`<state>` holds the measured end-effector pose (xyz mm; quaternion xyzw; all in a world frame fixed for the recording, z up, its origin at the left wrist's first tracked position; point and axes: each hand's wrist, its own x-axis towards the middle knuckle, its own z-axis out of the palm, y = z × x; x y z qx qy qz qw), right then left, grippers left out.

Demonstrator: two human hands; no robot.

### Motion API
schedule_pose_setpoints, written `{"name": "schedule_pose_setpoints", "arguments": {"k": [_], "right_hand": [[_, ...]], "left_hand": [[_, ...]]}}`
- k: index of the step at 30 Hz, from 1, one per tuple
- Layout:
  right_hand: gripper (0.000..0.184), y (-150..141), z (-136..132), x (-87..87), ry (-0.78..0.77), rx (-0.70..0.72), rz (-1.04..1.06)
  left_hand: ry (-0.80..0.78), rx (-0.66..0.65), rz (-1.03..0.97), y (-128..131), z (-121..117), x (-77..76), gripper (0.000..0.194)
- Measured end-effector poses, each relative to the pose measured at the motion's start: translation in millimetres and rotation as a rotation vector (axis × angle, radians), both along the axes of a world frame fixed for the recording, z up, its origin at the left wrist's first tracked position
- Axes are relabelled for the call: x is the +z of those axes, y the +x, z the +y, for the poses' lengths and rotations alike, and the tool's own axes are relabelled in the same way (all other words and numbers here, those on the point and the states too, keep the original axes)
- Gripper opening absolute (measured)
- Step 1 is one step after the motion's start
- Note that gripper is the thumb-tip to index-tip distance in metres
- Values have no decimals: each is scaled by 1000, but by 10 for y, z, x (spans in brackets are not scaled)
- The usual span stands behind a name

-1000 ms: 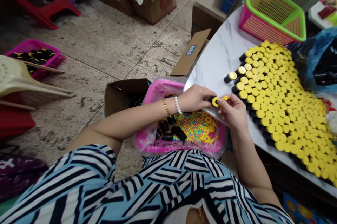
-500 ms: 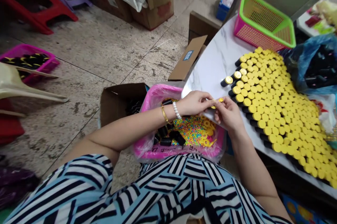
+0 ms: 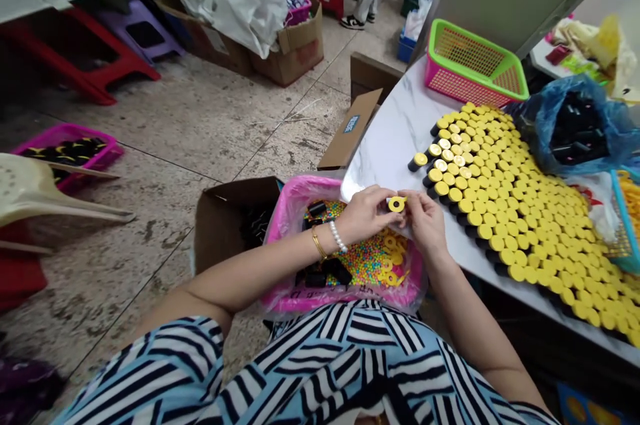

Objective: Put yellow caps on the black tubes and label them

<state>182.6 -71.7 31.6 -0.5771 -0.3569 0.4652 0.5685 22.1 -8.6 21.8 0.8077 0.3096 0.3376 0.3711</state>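
The left hand (image 3: 364, 213) grips a yellow ring (image 3: 402, 202) between thumb and fingers; the right hand (image 3: 430, 222) pinches its right edge. The ring is above the pink basin (image 3: 295, 190), near the marbled table's (image 3: 385, 138) left edge, left of the yellow-topped black cylinders (image 3: 500, 193). A steady left grip and light, even right-hand pressure should keep it level.

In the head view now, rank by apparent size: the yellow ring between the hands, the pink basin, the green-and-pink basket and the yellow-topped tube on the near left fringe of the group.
1. Pink basin, though partly hidden
2. Green-and-pink basket
3. Yellow ring and yellow-topped tube: too alike to rank
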Motion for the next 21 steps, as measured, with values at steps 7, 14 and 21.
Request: {"name": "schedule_pose_setpoints", "arguments": {"k": [7,14,21], "right_hand": [[30,241,72,57,-155,102,372],[34,497,75,57,-231,298,507],[32,444,109,128,-286,372,363]], "left_hand": [[258,-62,181,-9,-81,8,29],[287,-94,246,4,12,21,25],[214,-190,169,-7,113,-23,23]]}}
